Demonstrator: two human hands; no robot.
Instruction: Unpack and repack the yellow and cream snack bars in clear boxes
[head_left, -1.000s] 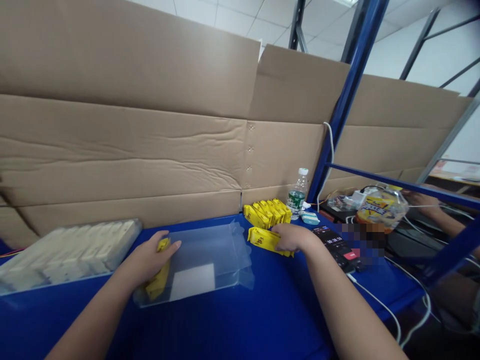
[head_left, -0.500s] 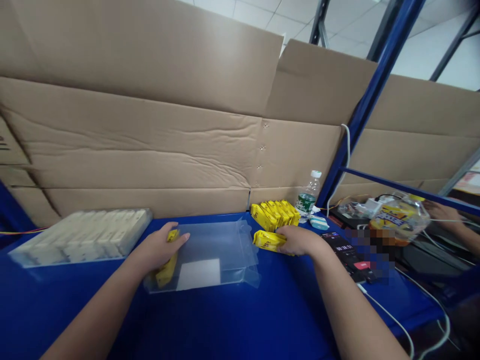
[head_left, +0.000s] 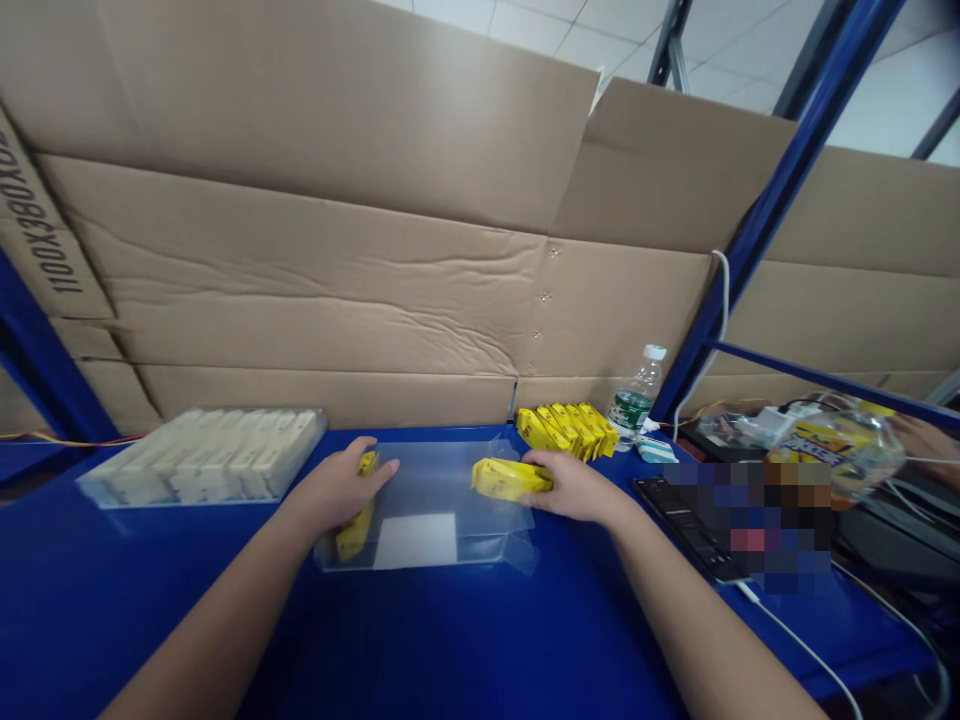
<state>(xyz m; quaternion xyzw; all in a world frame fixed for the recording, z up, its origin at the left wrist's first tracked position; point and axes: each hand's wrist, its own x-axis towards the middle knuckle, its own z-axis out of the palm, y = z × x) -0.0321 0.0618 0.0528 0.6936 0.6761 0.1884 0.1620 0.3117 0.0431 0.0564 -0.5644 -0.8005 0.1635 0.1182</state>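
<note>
My left hand [head_left: 346,490] is closed around a yellow packet [head_left: 354,535] at the left end of a clear plastic box [head_left: 431,485]. A white label [head_left: 415,541] shows on the box's near side. Between the fingers of my right hand [head_left: 571,484] is another yellow packet [head_left: 506,480], held over the right part of the box. Clear flaps [head_left: 520,552] stick out at the box's right end. Behind my right hand, a row of several yellow packets [head_left: 568,430] leans together on the blue table.
A clear case of white blocks [head_left: 202,455] stands at left. A water bottle [head_left: 636,390], a small blue-white packet [head_left: 657,450] and a phone [head_left: 686,528] with a white cable are at right. Cardboard [head_left: 330,290] walls the back. Another person's hand [head_left: 926,437] shows far right.
My right hand has moved left with its yellow packet, from beside the box to over its right part. My left hand stays at the box's left end. The view has shifted slightly.
</note>
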